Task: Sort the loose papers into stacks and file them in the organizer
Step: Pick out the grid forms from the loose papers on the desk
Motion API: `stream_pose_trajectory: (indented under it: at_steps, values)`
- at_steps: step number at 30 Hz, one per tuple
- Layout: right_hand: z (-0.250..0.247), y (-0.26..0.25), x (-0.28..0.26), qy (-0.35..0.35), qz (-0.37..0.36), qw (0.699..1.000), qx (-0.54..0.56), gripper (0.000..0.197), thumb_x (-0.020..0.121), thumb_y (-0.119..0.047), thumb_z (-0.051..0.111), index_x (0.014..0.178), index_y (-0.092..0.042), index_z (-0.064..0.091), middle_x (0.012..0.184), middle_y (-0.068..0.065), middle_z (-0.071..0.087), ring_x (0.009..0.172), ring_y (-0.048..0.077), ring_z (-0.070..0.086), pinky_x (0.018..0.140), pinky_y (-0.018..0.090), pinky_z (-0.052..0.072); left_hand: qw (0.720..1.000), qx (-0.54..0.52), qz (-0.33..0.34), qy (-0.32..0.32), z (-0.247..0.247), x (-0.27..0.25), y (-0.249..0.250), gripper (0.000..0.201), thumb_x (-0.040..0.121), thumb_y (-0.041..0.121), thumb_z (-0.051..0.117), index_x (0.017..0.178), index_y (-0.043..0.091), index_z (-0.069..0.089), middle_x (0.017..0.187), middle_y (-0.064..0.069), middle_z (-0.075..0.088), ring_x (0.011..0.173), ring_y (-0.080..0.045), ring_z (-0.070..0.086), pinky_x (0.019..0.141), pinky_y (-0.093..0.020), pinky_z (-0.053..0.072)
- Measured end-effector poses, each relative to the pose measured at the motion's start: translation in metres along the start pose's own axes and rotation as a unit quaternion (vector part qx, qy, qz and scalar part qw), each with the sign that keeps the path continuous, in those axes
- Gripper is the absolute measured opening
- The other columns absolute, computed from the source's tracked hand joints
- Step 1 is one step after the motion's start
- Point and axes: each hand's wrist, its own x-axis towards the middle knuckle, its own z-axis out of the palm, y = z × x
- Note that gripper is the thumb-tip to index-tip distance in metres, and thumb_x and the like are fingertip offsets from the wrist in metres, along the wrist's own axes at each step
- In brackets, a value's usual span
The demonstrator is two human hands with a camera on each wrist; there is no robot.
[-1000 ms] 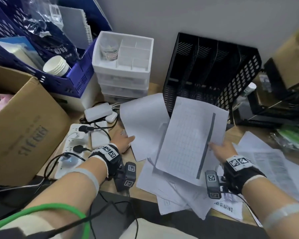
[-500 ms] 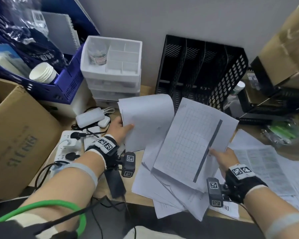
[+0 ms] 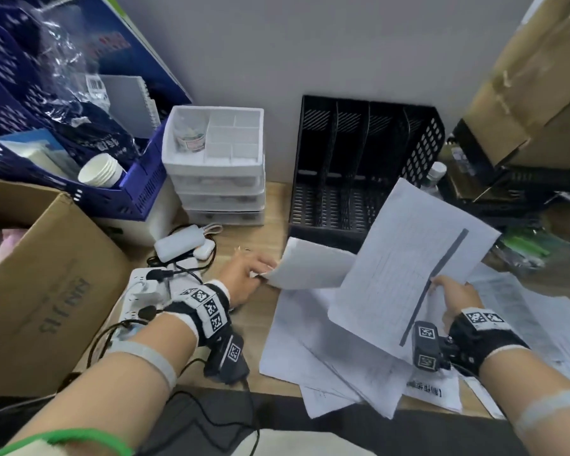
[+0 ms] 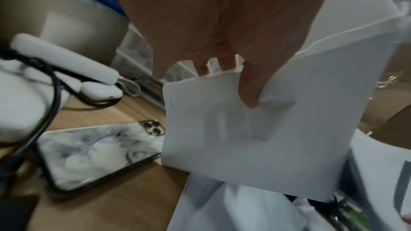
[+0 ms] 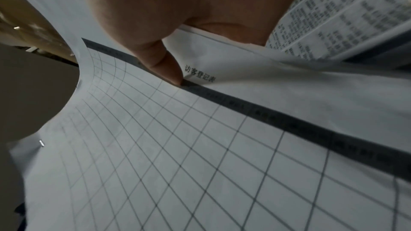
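Observation:
My left hand [image 3: 249,274] pinches the corner of a blank white sheet [image 3: 313,268], thumb on top and fingers beneath, as the left wrist view shows on the same sheet [image 4: 255,129]. My right hand [image 3: 451,291] holds a gridded form [image 3: 405,274] with a dark header bar, lifted and tilted above the desk; its thumb [image 5: 164,66] presses on that form [image 5: 177,147]. A loose pile of papers [image 3: 326,357] lies under both sheets. The black file organizer [image 3: 359,166] stands against the wall behind, its slots without papers.
A white drawer unit [image 3: 218,172] stands left of the organizer. A blue crate [image 3: 79,133], a cardboard box [image 3: 37,284], a power strip [image 3: 142,294] with cables and a phone [image 4: 98,154] crowd the left. More printed sheets [image 3: 524,317] lie at the right.
My left hand has lifted the blank sheet off the desk and drawn it right, curling it. The right hand has raised the gridded form higher and to the right.

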Motion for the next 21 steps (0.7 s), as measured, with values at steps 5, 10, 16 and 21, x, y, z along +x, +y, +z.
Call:
stream_pose_trajectory:
  at_steps: [5,10,16,21]
  values:
    - [-0.015,0.024,-0.004,0.028,0.02,0.999,-0.018,0.054,0.086,-0.02,0.062,0.132,0.005,0.047,0.124,0.017,0.053,0.095,0.029,0.047,0.079,0.037,0.037,0.986,0.062,-0.011,-0.153,0.023,-0.015,-0.012,0.067,0.073,-0.024,0.043,0.078,0.03,0.082,0.105,0.033,0.055,0.104,-0.003,0.049,0.091,-0.004,0.032]
    - [-0.016,0.041,-0.008,0.039,0.036,0.998,-0.013,0.052,0.083,-0.02,0.062,0.128,0.003,0.05,0.128,0.018,0.057,0.094,0.031,0.05,0.081,0.037,0.039,0.968,0.079,-0.073,-0.228,0.041,-0.031,-0.03,0.06,0.085,-0.001,0.066,0.074,0.057,0.075,0.106,0.016,0.075,0.103,-0.012,0.069,0.096,-0.029,0.053]
    - [-0.009,0.05,-0.015,0.036,0.044,0.998,0.02,0.064,0.085,-0.019,0.061,0.14,0.001,0.037,0.12,0.012,0.048,0.099,0.03,0.044,0.087,0.04,0.037,0.958,0.111,-0.129,-0.232,0.04,-0.047,-0.036,0.031,0.086,0.006,0.065,0.102,0.026,0.081,0.115,0.003,0.076,0.11,-0.013,0.067,0.1,-0.024,0.05]
    - [-0.009,0.052,-0.012,0.061,0.045,0.997,0.024,0.082,0.066,-0.031,0.064,0.139,-0.001,0.039,0.129,0.012,0.055,0.106,0.036,0.053,0.091,0.046,0.044,0.966,0.137,-0.087,-0.202,0.025,-0.042,-0.028,0.028,0.086,0.001,0.065,0.089,0.022,0.083,0.103,0.003,0.076,0.1,-0.015,0.068,0.094,-0.021,0.047]
